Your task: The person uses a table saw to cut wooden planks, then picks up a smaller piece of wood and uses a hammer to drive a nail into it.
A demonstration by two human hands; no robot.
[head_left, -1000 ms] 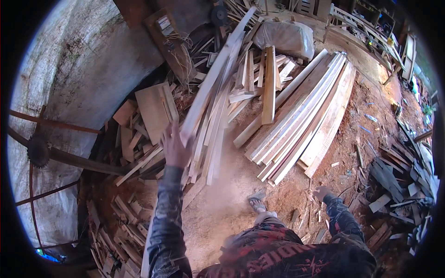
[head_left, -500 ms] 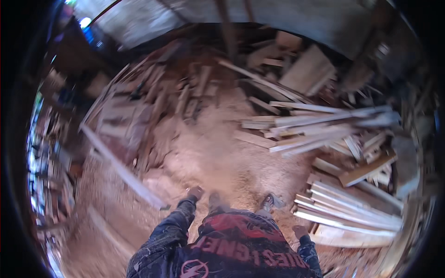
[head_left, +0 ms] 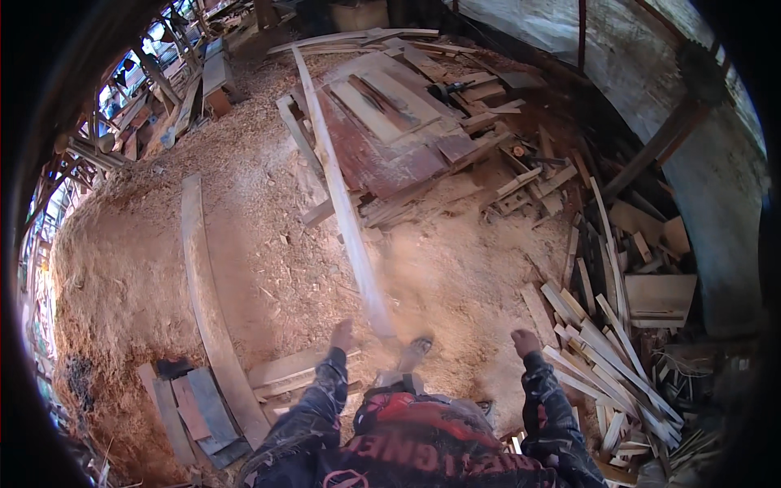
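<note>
Straight ahead of the person, at twelve o'clock from the feet, a long pale plank (head_left: 342,199) runs away across the sawdust floor (head_left: 268,268), its near end blurred and lying just in front of a sandalled foot (head_left: 413,351). Its far end reaches up toward the stack of reddish-brown boards (head_left: 382,138), which lies at about one o'clock from the plank's middle.

At nine o'clock from the plank's near end, the left hand (head_left: 342,334) hangs close beside it, not touching it as far as can be seen; the fingers point forward and seem held together, with nothing in them. At three o'clock from the same end, the right hand (head_left: 525,342) is curled into a loose fist, holding nothing, well apart from the plank.

Farther out at ten o'clock, a long curved board (head_left: 205,301) lies flat in the sawdust, and beside its near end sit a few short dark offcuts (head_left: 191,407). At three to four o'clock from the right hand, a loose heap of pale slats (head_left: 606,358) fans out along the floor, with a square pale panel (head_left: 657,299) above it near the grey wall (head_left: 708,163).
</note>
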